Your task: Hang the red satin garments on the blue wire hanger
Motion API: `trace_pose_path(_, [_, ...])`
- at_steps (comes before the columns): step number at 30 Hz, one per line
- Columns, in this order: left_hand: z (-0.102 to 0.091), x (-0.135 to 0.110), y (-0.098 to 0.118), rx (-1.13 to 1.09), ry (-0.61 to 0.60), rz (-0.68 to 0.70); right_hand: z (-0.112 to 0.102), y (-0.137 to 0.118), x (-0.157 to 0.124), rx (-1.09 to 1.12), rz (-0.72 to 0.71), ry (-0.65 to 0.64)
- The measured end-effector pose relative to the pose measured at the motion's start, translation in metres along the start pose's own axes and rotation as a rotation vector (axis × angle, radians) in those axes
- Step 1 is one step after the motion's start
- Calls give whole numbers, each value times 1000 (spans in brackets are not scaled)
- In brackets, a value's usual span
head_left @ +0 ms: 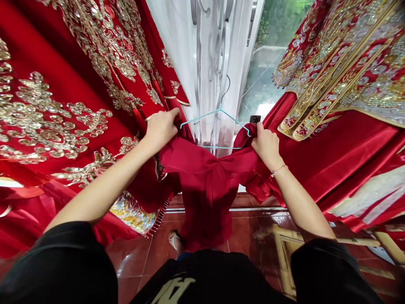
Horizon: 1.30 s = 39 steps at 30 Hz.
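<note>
A dark red satin garment hangs between my two hands, draped on a light blue wire hanger. My left hand is closed on the garment's left shoulder at the hanger's left end. My right hand is closed on the right shoulder, where the hanger's right end disappears into the cloth. A thin bracelet circles my right wrist. The garment's lower part falls toward the floor in front of me.
Red robes with gold embroidery hang close on the left and the right. White curtains and a window are ahead. Below lie red floor tiles, my sandalled foot and a yellow wooden frame.
</note>
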<state>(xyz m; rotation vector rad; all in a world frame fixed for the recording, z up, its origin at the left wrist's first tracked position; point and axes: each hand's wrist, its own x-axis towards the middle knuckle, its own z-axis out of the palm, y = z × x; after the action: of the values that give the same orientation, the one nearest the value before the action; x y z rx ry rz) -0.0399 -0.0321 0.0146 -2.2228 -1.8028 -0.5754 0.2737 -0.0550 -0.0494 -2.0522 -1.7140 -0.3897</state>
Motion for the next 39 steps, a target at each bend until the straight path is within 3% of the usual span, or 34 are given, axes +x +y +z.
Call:
trace_pose_path(4, [-11,19,-32,-301,-49,77,4,31,24,240,27,35])
trace_pose_path(7, [-8,20,-43,-445,-49,80,14,55,30,495,141,28])
trace_pose_path(11, [-2,13,-42,-377,4,18,28,71,12,864,336,58])
trace_pose_path(14, [5,10,-41,-307,-83,137,32,72,-5,1017,400,84])
trace_pose_path(18, [12,7,-41,-263,-214,262,29,71,-17,1016,352,159])
trace_pose_path(22, [14,4,-29,-19,-292,128,23,71,-21,949,280,187])
trace_pose_path(27, [19,10,-10,198,-224,44,16,69,-30,886,226,242])
trace_pose_path(33, [16,20,-18,51,-124,101,12,70,-37,877,201,273])
trace_pose_path(36, [13,22,-39,-189,-54,144,12,74,-34,932,216,276])
trace_pose_path(39, [17,23,-61,-492,76,76,13,76,-29,1042,286,249])
